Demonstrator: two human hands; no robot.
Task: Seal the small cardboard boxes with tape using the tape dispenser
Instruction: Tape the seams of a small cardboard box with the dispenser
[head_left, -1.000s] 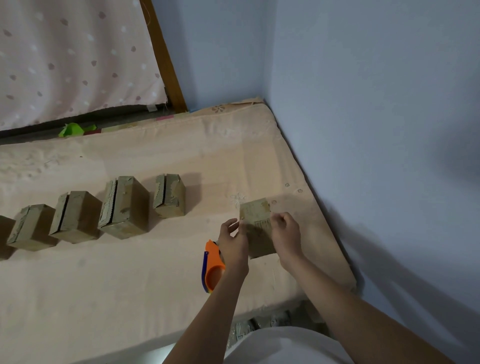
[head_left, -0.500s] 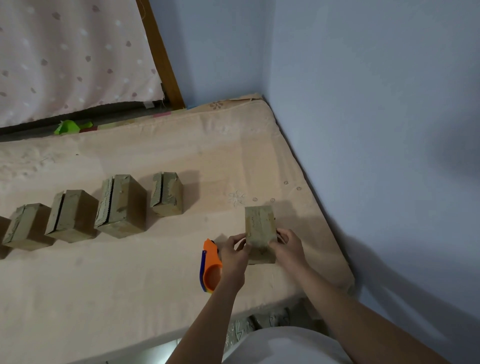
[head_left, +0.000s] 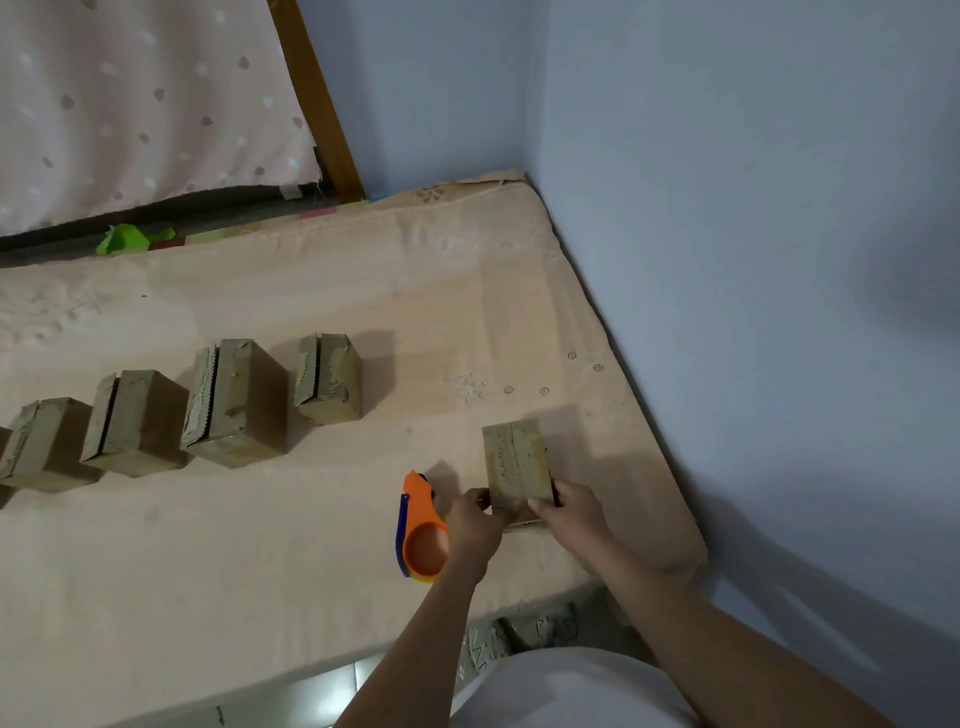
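Pinching the near end of a small cardboard box (head_left: 517, 465) from both sides, the left hand (head_left: 474, 525) and right hand (head_left: 570, 512) curl their fingers round its corners and hold it flat on the mattress (head_left: 311, 545), thumbs on top beside the centre seam. The orange tape dispenser (head_left: 422, 535) lies just beside the left hand, untouched. To seal well, I'd say keep the flaps squeezed flush, then run tape straight along the seam. Four more boxes (head_left: 236, 402) stand in a row well to the left, their flaps gaping. The peach mattress fills a corner between blue walls (head_left: 753, 208); a dotted curtain (head_left: 145, 104) hangs behind.
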